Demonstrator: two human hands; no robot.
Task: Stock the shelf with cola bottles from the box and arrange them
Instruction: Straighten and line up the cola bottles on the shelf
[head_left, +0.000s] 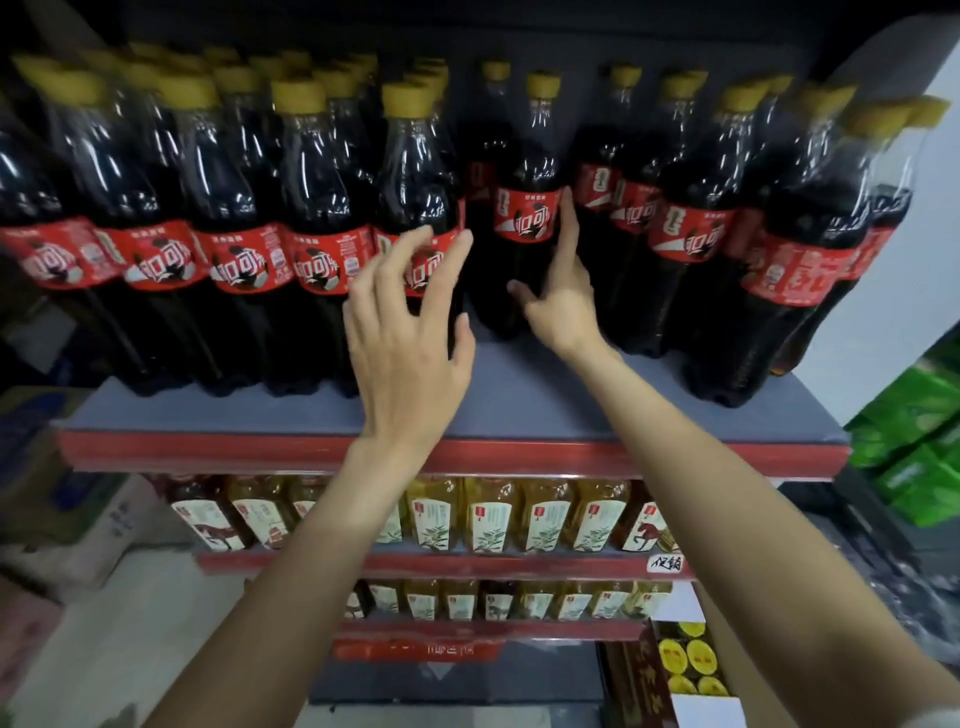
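Cola bottles (322, 228) with yellow caps and red labels stand upright in rows across the top shelf (519, 405), packed close from the left end to the right end, with a bare strip of shelf along the front edge near the middle. The person's left hand (410, 338) is raised in front of a front-row bottle (415, 171), its fingers (400, 265) spread and released, closed on nothing; whether the fingertips touch the label cannot be told. The right hand (558, 296) reaches deeper, to a bottle set further back (527, 208): the forefinger lies along the right side of its label and the thumb points left, with the hand loose rather than clenched. On the lower shelves stand yellow tea bottles (493, 514).
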